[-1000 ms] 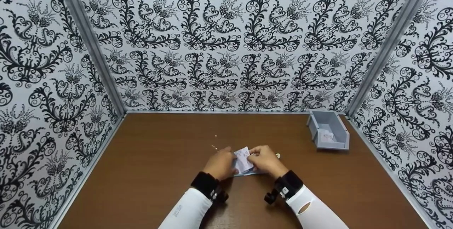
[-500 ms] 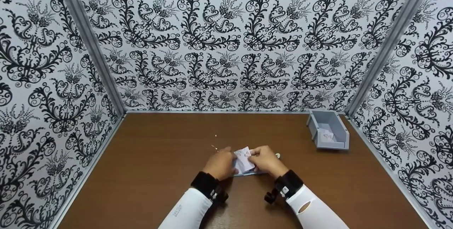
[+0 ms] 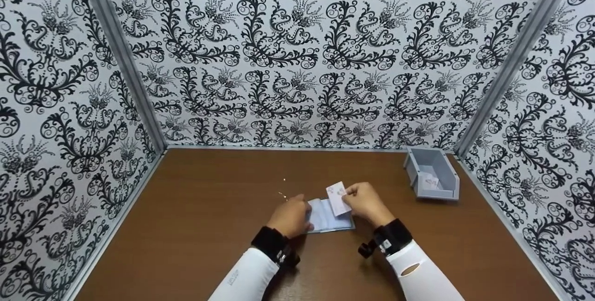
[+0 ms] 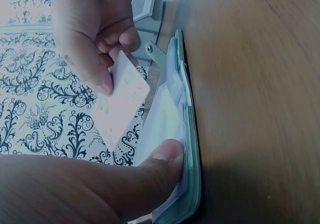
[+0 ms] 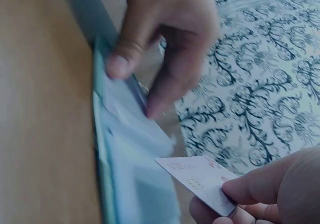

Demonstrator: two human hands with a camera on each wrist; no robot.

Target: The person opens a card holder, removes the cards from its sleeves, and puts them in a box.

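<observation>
An open card holder (image 3: 330, 222) with clear sleeves and a pale green cover lies on the table between my hands. My left hand (image 3: 289, 217) grips its left side, the thumb (image 4: 162, 164) pressing down on the sleeves in the left wrist view. Between thumb and fingers, my right hand (image 3: 367, 201) pinches a white card (image 3: 338, 197) by its edge, tilted over the holder's right half. Reddish print, "VIP" lettering and a chip mark show on the card (image 5: 195, 176) in the right wrist view. A snap strap (image 4: 156, 53) sticks out from the holder's far side.
A grey open-front bin (image 3: 437, 193) stands at the back right of the brown table (image 3: 209, 245), with a white printed card (image 3: 430, 181) inside. Tiny light bits (image 3: 282, 195) lie beyond my left hand. Patterned walls (image 3: 279, 59) enclose the back and sides.
My right hand has moved up and to the right, drawing the white card away from my left hand. More of the holder's sleeves now show. My left hand stays in place.
</observation>
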